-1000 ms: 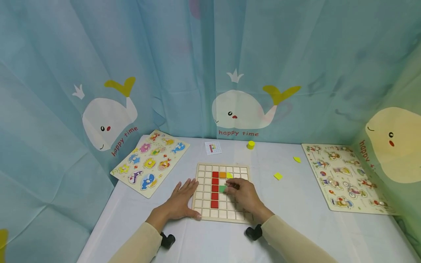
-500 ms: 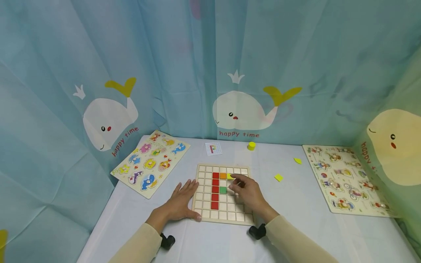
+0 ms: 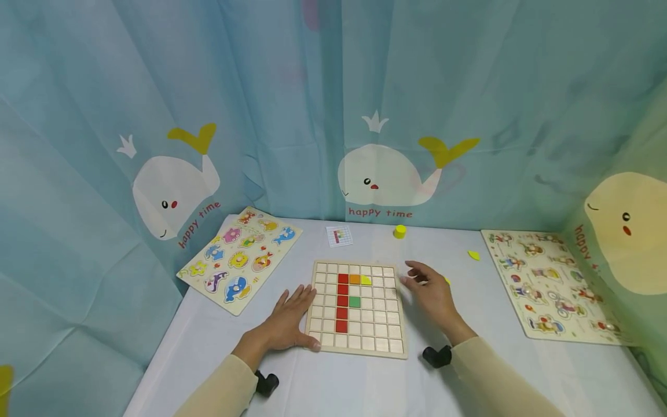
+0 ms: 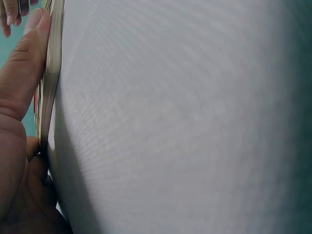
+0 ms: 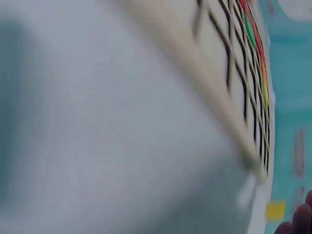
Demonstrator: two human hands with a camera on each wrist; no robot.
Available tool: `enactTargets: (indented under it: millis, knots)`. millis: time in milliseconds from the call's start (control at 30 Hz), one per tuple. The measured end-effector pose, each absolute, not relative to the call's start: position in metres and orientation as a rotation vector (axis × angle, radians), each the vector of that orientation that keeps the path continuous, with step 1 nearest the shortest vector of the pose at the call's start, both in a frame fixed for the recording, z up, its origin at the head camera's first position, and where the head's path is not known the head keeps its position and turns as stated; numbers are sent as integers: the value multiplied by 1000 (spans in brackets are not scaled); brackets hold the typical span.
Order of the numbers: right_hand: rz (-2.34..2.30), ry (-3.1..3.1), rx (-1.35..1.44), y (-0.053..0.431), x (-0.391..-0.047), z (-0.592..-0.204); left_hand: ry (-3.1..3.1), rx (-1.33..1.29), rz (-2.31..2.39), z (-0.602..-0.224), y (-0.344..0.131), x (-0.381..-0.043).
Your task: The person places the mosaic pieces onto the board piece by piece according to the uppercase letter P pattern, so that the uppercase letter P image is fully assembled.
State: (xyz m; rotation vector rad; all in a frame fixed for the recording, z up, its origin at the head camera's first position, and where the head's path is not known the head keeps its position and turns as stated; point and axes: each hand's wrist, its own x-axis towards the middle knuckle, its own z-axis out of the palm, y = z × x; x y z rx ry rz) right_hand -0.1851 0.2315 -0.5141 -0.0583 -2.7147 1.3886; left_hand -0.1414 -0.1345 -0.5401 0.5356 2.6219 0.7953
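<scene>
A wooden grid board (image 3: 377,350) lies on the table, with a column of red squares (image 3: 341,313) set in it. An orange square (image 3: 355,279) and a yellow piece with a curved edge (image 3: 366,280) continue the top row, and a green square (image 3: 355,302) sits lower down. My left hand (image 3: 283,324) rests along the board's left edge with fingers extended, its thumb (image 4: 24,68) against the near corner. Just right of the board, my right hand (image 3: 433,296) hovers with loosely bent fingers and holds nothing. It mostly hides a yellow square (image 3: 447,281) behind it.
A small pattern card (image 3: 339,236) and a yellow cylinder (image 3: 399,231) stand behind the board. Another curved yellow piece (image 3: 473,255) lies farther right. Animal (image 3: 271,255) and figure (image 3: 547,330) puzzle boards flank the table, with a whale-print curtain (image 3: 292,87) behind.
My right hand has drawn away from the yellow curved piece in the grid and moved right, off the board towards the loose yellow square. My left hand has stayed at the board's edge.
</scene>
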Motion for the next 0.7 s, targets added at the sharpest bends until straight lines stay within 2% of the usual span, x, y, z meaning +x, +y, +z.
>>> enactTargets:
  millis: [367, 700]
  knots:
    - [1382, -2641, -428, 337, -229, -518, 2616, 515, 775, -543, -135, -144]
    - [1290, -2705, -670, 367, -256, -529, 2608, 514, 807, -544, -136, -144]
